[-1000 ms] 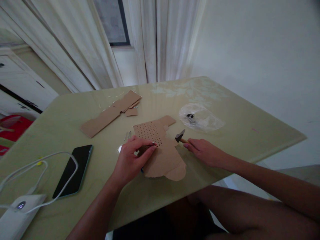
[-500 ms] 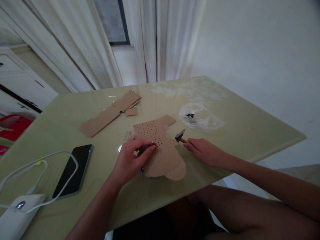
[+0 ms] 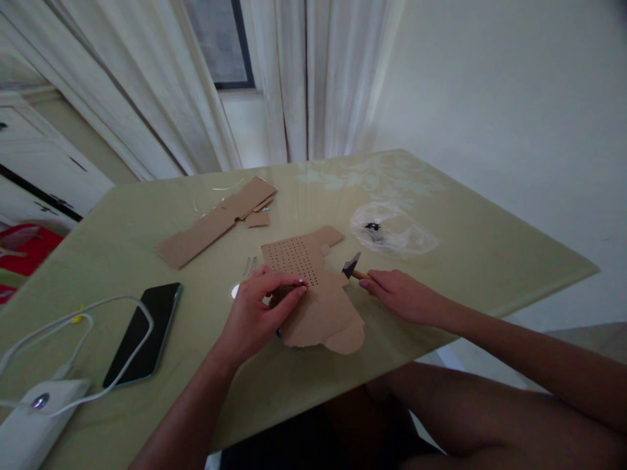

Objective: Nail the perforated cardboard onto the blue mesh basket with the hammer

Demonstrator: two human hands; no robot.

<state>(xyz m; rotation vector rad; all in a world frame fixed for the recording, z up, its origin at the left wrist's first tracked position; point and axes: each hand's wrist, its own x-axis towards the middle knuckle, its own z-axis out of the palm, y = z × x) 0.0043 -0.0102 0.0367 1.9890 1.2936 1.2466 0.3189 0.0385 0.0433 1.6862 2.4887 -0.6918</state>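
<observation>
The left hand point(image 3: 259, 310) pinches something small, too hidden to identify, against one perforated cardboard sheet point(image 3: 313, 294) lying between both hands. The right hand point(image 3: 401, 295) grips one hammer point(image 3: 353, 266), its head just right of the sheet. Beyond the left hand lies one cardboard strip point(image 3: 215, 222); one phone point(image 3: 142, 333) lies left.

- Two brown cardboard pieces: a perforated cardboard sheet point(image 3: 313, 294) and a long cardboard strip point(image 3: 215, 222)
- One small wooden-handled hammer point(image 3: 353, 268)
- One black smartphone point(image 3: 144, 331)
- One crumpled clear plastic bag point(image 3: 394, 230)
- One white charger box point(image 3: 29, 427)
</observation>
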